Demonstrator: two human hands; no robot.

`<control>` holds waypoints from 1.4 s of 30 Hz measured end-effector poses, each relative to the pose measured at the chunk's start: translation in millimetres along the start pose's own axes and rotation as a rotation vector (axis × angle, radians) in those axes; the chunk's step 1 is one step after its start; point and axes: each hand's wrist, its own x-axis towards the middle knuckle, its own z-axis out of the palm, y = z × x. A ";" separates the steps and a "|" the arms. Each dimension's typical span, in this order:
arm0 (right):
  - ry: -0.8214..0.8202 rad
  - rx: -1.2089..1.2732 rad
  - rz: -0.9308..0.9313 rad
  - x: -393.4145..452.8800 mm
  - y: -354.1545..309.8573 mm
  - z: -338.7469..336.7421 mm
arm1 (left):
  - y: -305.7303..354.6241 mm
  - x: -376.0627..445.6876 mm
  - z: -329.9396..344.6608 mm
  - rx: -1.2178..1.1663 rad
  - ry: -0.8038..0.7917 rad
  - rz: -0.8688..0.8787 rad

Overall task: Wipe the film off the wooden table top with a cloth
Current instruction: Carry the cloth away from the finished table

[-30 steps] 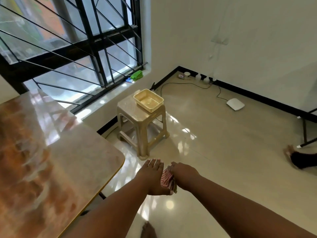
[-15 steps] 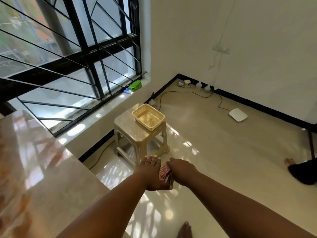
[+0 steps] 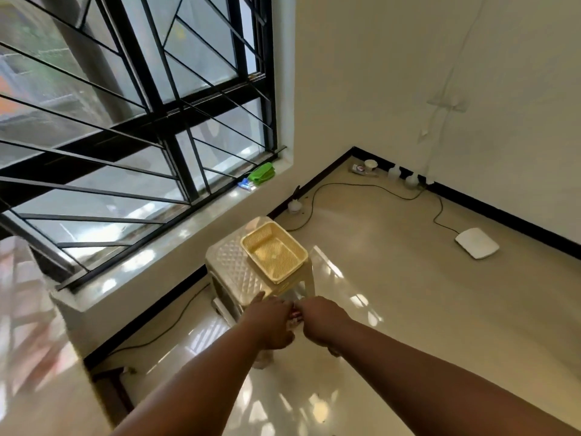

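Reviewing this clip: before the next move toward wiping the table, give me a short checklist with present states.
1. Cloth in hand: ok, a striped bit shows between the left hand and right hand.
2. Grip secure: cannot tell, fingers hidden.
3. Cloth on the table top: not ok, hands are over the floor beside the stool.
4. Table in view: ok, at left, blurred.
5. Film visible: cannot tell.

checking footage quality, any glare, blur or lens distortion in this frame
Head view: window light throws bright glare patches on the glossy floor and table top; the table top and the cloth between the left hand and right hand are smeared by blur; wide-angle bending bows the window bars.
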 end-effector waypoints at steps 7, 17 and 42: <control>0.004 0.025 -0.064 56.5 30.7 -29.3 | -34.5 58.5 -28.6 -0.088 0.168 -0.119; 0.089 -0.055 -0.041 158.3 56.4 -62.9 | -113.7 164.2 -63.2 -0.157 0.319 -0.194; 0.156 -0.401 -0.363 317.5 62.1 47.2 | -204.3 296.8 48.6 -0.169 0.096 -0.178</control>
